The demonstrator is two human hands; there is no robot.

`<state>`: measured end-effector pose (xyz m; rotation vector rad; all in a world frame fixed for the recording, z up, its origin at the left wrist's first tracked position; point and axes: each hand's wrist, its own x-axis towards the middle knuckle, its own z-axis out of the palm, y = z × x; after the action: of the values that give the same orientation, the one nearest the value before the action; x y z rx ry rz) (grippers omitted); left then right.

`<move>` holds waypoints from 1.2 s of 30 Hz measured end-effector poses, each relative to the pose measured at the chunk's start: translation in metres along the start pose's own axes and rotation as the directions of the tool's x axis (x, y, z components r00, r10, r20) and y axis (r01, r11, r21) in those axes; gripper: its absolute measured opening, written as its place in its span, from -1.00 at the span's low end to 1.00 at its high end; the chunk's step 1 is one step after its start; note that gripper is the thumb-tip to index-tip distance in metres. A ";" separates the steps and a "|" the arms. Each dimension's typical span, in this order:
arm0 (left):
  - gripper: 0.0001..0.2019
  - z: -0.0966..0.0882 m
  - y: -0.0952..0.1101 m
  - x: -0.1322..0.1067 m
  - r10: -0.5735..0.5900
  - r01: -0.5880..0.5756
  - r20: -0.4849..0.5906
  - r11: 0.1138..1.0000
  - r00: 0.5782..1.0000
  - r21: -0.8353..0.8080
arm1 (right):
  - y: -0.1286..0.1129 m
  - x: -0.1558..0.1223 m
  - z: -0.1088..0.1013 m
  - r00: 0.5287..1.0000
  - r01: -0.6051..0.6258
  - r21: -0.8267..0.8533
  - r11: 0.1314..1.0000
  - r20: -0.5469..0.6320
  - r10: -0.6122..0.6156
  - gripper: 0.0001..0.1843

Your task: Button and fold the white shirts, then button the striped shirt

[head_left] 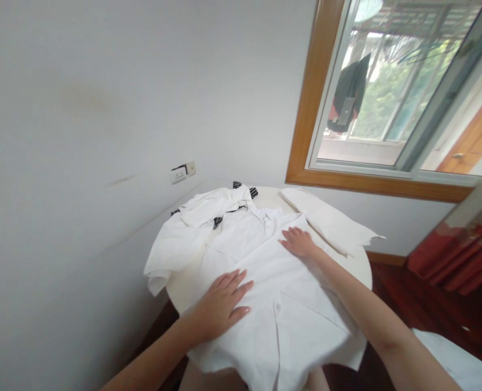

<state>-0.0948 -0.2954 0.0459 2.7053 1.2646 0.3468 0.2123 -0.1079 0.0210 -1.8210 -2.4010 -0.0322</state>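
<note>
A white collared shirt (261,277) lies spread over a round cream table (179,285), its collar toward the wall and its lower end hanging over the near edge. My left hand (223,301) rests on the shirt's left side, fingers spread and palm down. Farther up, near the shirt's right shoulder, my right hand (298,241) presses lightly on the cloth with its fingers stretched out. Neither hand holds anything. Part of the shirt's right side is hidden under my right forearm.
Crumpled white clothing (183,239) with black striped cloth (218,222) lies at the table's left. Folded white cloth (330,214) sits at the right back. Behind stand a wall with a socket (178,175) and a window. A red curtain (448,255) hangs at right.
</note>
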 end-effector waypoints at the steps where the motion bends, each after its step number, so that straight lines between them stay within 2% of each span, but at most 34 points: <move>1: -0.54 -0.008 -0.003 0.007 -0.005 0.005 0.015 1.000 1.000 -0.022 | 0.005 0.008 -0.005 1.000 -0.009 0.007 1.000 -0.002 0.010 -0.43; 3: -0.58 -0.027 -0.016 0.030 -0.045 0.046 0.023 0.998 0.999 -0.046 | 0.016 0.027 -0.016 0.996 -0.091 0.041 0.995 -0.011 0.092 -0.56; 5: -0.58 -0.045 -0.036 0.063 -0.123 0.123 -0.071 0.992 0.990 -0.012 | 0.026 0.045 -0.024 0.984 -0.171 0.060 0.983 -0.038 0.174 -0.60; 8: -0.59 -0.061 -0.074 0.120 -0.301 0.325 -0.218 0.942 0.928 0.085 | 0.034 0.064 -0.023 0.962 -0.260 0.068 0.963 -0.073 0.265 -0.58; 10: -0.60 -0.062 -0.098 0.153 -0.419 0.460 -0.236 0.874 0.877 0.157 | 0.035 0.073 -0.018 0.951 -0.293 0.069 0.954 -0.083 0.298 -0.55; 14: -0.65 -0.050 -0.132 0.195 -0.457 0.490 -0.180 0.829 0.871 0.269 | 0.039 0.090 -0.010 0.964 -0.255 0.058 0.965 -0.065 0.258 -0.51; 19: -0.64 -0.036 -0.163 0.210 -0.520 0.532 -0.121 0.799 0.846 0.280 | 0.055 0.112 -0.008 0.995 -0.095 0.027 0.995 0.016 0.094 -0.41; 22: -0.64 -0.031 -0.175 0.211 -0.515 0.517 -0.086 0.809 0.853 0.280 | 0.064 0.122 -0.009 0.996 -0.052 -0.002 0.999 0.073 0.052 -0.41; 28: -0.65 -0.024 -0.187 0.217 -0.460 0.442 -0.019 0.840 0.888 0.314 | 0.067 0.134 -0.011 0.986 -0.054 -0.076 0.996 0.156 0.065 -0.53; 32: -0.67 -0.023 -0.191 0.223 -0.435 0.405 0.027 0.858 0.900 0.317 | 0.061 0.130 -0.011 0.987 -0.066 -0.104 0.992 0.136 0.080 -0.60; 36: -0.68 -0.024 -0.189 0.223 -0.431 0.417 -0.015 0.861 0.902 0.291 | 0.051 0.118 -0.012 0.992 -0.078 -0.122 0.989 0.087 0.090 -0.60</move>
<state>-0.1025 -0.0027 0.0610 2.5167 1.9749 0.0400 0.2312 0.0174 0.0433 -2.0172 -2.4292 -0.0863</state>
